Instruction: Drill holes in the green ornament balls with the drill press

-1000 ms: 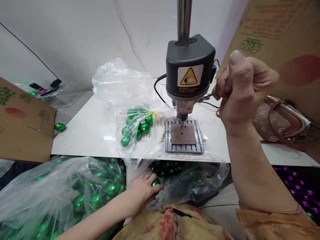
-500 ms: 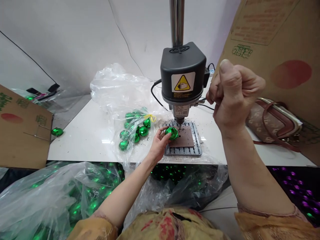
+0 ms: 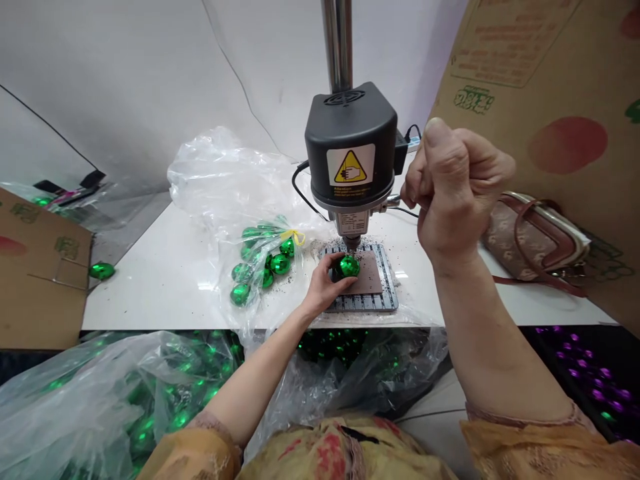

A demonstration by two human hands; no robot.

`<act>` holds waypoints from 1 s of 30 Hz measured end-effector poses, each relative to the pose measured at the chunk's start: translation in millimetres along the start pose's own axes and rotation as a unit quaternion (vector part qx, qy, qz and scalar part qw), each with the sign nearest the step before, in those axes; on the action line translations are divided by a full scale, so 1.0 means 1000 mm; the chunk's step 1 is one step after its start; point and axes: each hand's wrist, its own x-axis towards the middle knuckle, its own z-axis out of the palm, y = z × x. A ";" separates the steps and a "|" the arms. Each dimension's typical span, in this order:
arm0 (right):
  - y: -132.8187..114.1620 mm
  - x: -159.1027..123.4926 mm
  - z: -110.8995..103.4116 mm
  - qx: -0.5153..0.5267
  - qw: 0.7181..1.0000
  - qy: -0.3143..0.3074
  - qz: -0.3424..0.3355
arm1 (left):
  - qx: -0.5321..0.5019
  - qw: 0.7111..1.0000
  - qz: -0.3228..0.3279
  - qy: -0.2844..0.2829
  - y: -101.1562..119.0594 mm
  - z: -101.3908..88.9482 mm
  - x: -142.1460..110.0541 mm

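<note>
A shiny green mirror-faceted ball [image 3: 349,266] is between the thumb and fingers of my left hand [image 3: 324,285]. It sits under the chuck [image 3: 351,243] of a small black drill press [image 3: 351,143], above a brown board [image 3: 371,277] on the slotted metal base [image 3: 389,293]. My right hand [image 3: 457,190] is raised at the right of the machine, fingers curled in a fist around the end of its feed lever [image 3: 393,201]. Most of that lever is hidden by the fingers. The drill bit's tip cannot be made out against the ball.
Several green balls [image 3: 281,265] lie in a clear plastic bag [image 3: 215,180] left of the base. Dark shavings surround the base. A handbag [image 3: 533,237] and a tall cardboard box [image 3: 510,100] stand right. Bags of green balls [image 3: 165,393] hang below the table's front edge.
The ball in my left hand has been turned and brought in under the chuck, the fingers now around its side. My right hand stays on the lever. The whole view has shifted slightly.
</note>
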 end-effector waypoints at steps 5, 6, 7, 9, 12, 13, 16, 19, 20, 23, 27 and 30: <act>0.002 0.000 0.000 -0.003 1.000 -0.001 -0.001 | 0.101 0.994 0.042 0.021 0.005 0.010 0.002; 0.002 0.000 -0.001 -0.005 1.000 -0.001 0.001 | 0.101 0.994 0.041 0.021 0.005 0.013 0.002; 0.002 0.000 -0.001 -0.007 1.000 -0.001 0.002 | 0.092 0.995 0.038 0.020 0.004 0.016 0.002; 0.002 0.000 -0.001 -0.009 1.000 -0.004 0.002 | 0.058 0.998 0.028 0.015 0.002 0.021 0.000; 0.001 0.001 -0.002 -0.012 1.000 -0.007 0.001 | 0.018 1.000 0.014 0.005 -0.002 0.024 -0.001; 0.001 0.001 -0.002 -0.014 1.000 -0.007 0.003 | 0.009 1.000 0.012 0.002 -0.003 0.024 -0.001; 0.000 -0.002 -0.001 -0.018 1.000 0.000 -0.001 | -0.018 1.000 0.011 0.003 -0.006 0.024 -0.001; 0.001 -0.013 -0.001 -0.031 0.999 0.033 -0.019 | -0.036 0.999 0.008 0.006 -0.008 0.024 -0.001; 0.001 -0.017 -0.002 -0.041 0.998 0.044 -0.025 | -0.037 0.999 0.005 0.007 -0.009 0.024 -0.001; 0.004 -0.031 -0.006 -0.060 0.996 0.051 -0.045 | -0.035 0.999 0.002 0.007 -0.010 0.025 -0.002; 0.009 -0.040 -0.011 -0.059 0.995 0.039 -0.074 | -0.035 0.999 0.007 0.008 -0.011 0.026 -0.002; 0.015 -0.043 -0.012 -0.048 0.992 0.042 -0.107 | -0.030 0.999 0.012 0.006 -0.011 0.026 -0.002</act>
